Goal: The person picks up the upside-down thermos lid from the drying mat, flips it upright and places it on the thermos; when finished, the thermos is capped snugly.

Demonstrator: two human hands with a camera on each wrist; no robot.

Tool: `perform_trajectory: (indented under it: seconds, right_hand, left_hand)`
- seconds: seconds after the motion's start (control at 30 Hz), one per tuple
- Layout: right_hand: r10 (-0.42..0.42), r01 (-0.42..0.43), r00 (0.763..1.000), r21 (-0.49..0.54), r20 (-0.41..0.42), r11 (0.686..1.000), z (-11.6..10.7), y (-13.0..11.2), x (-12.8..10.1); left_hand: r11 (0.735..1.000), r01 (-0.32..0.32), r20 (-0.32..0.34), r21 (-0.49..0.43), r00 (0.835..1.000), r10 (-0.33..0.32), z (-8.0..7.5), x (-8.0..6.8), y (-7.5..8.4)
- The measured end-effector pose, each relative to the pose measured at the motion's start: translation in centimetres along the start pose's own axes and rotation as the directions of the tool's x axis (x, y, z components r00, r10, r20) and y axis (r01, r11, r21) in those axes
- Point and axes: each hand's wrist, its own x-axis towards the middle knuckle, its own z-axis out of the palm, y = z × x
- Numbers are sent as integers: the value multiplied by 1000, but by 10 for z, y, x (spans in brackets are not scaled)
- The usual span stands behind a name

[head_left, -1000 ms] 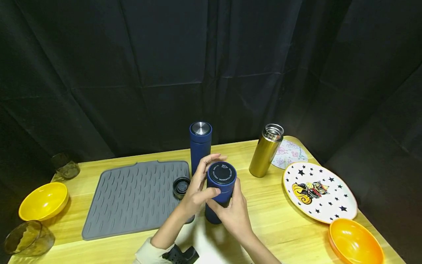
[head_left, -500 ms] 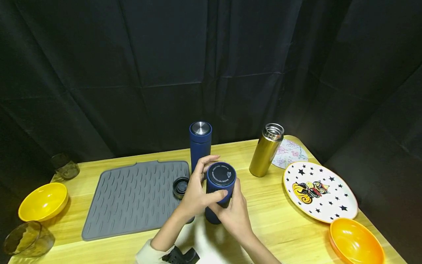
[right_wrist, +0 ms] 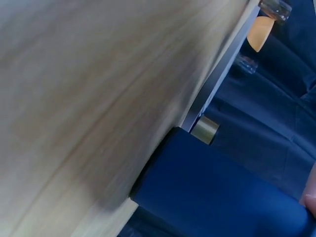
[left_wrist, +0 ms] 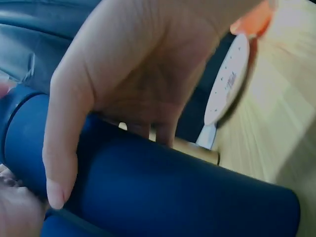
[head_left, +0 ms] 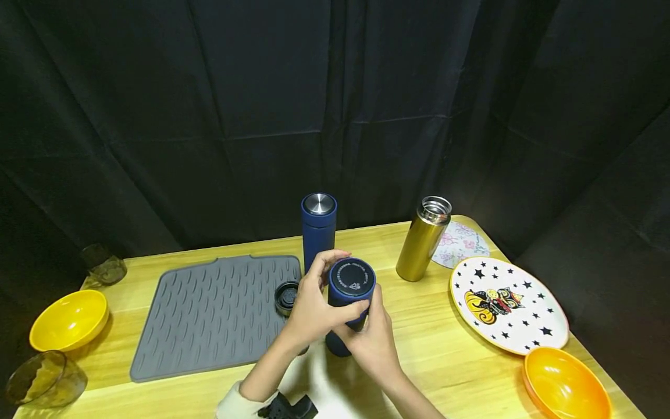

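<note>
Starting from the table's left edge I count two glasses (head_left: 47, 379), one yellow bowl (head_left: 70, 320) and one grey mat (head_left: 209, 317), a black cap (head_left: 287, 297) near its right side. Just beyond stands a blue bottle (head_left: 352, 278), left hand (head_left: 314, 308) gripping its upper end, right hand (head_left: 374, 344) its body; only the head view shows its printed top. A second blue bottle (head_left: 318, 235) stands behind. Open wood separates the right hand from one gold bottle (head_left: 423, 241), one starred plate (head_left: 515, 323) and, by the right edge, one orange bowl (head_left: 567, 387).
</note>
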Motion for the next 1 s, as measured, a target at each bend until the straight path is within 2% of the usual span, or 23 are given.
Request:
perform_trajectory:
  seconds: [0.1,0.23,0.3,0.37,0.43,0.53,0.6,0.67,0.77,0.8,0.87,0.93,1.0]
  right_hand:
    - [-1,1,1000,0,5,1000,0,0,0]
    - [-28,28,1000,-10,10,1000,1,-1,-2]
    - [-24,24,1000,-14,12,1000,2,-2,-2]
    - [-26,27,1000,-19,13,999,1,-2,-2]
    - [-15,15,1000,-7,19,1000,1,-2,-1]
    - [-16,16,999,-1,33,1000,-1,-2,1]
    - [-11,9,998,22,65,1000,-4,-3,3]
    - [-22,18,994,44,109,999,-7,-4,5]
    - [-33,22,986,71,166,997,-10,-4,9]
    - [-35,22,983,75,179,997,-10,-4,10]
    - [-31,15,981,85,189,996,-11,-4,13]
    - [-15,-2,981,88,194,996,-12,-4,16]
    - [7,-26,981,94,193,995,-14,-4,22]
  left_hand:
    - [1000,4,3,8,1000,-4,1,-1,1]
    - [991,5,-26,133,1000,-2,1,0,2]
    - [998,-14,14,54,1000,13,-1,2,1]
    - [999,9,58,-37,998,-6,-2,2,1]
    - [999,31,57,-31,998,-29,-2,1,1]
    - [996,48,25,79,998,-50,-1,2,0]
    - [997,48,86,67,995,-53,-7,6,-2]
    - [998,53,204,-25,978,-47,-17,12,-5]
    - [980,118,366,-161,929,-52,-31,22,-7]
    - [973,131,393,-188,918,-48,-33,24,-8]
    - [963,156,411,-220,910,-53,-33,25,-9]
    - [966,152,383,-209,922,-63,-31,23,-11]
    - [978,142,303,-154,949,-90,-30,18,-11]
